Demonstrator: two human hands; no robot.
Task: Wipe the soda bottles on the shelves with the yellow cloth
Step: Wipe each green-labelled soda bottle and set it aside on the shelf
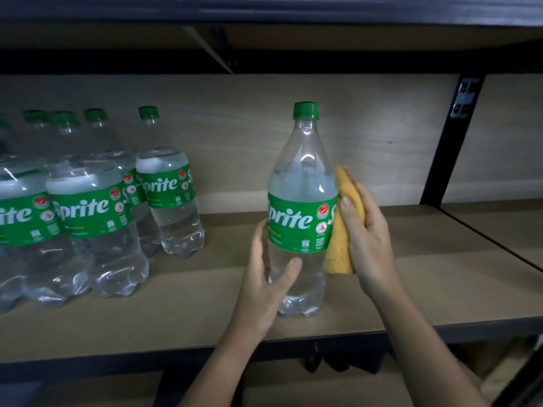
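A clear Sprite bottle (301,183) with a green cap and green label stands upright on the wooden shelf (411,277), apart from the others. My left hand (266,284) grips its lower body, thumb across the front. My right hand (363,233) holds the folded yellow cloth (342,227) against the bottle's right side at label height. Part of the cloth is hidden behind my fingers.
Several more Sprite bottles (88,207) stand grouped at the shelf's left. A black metal upright (449,142) rises at the right, with another shelf bay beyond it. A shelf board (293,30) hangs overhead, and a lower shelf shows beneath the front edge.
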